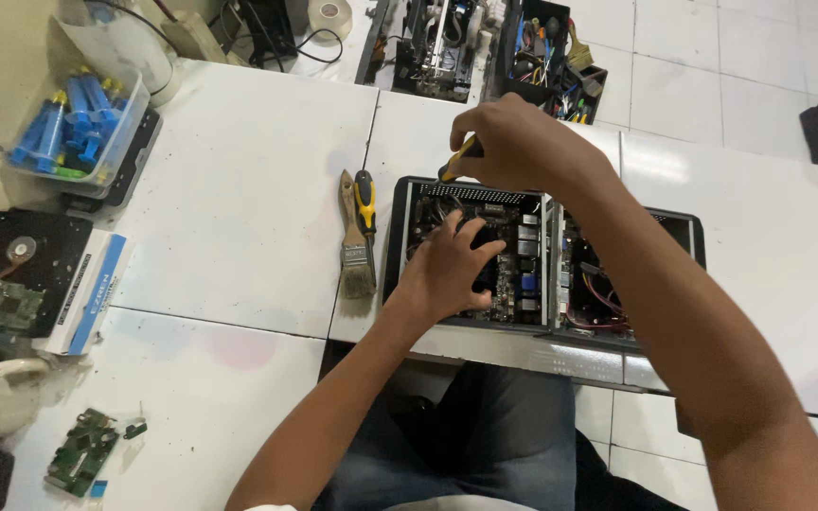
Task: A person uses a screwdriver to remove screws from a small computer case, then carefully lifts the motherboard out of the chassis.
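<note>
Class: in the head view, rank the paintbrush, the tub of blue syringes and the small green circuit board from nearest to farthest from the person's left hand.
From the left hand:
1. Paintbrush, just left of it, beside the open case.
2. Small green circuit board, lower left.
3. Tub of blue syringes, upper left corner.

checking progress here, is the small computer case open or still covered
Open: the computer case has no top cover, its circuit board is exposed, and the left hand rests inside it.

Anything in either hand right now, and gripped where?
Right hand grips a yellow-and-black screwdriver by its handle, above the open computer case. Left hand rests on the board inside; it appears to hold nothing.
</note>
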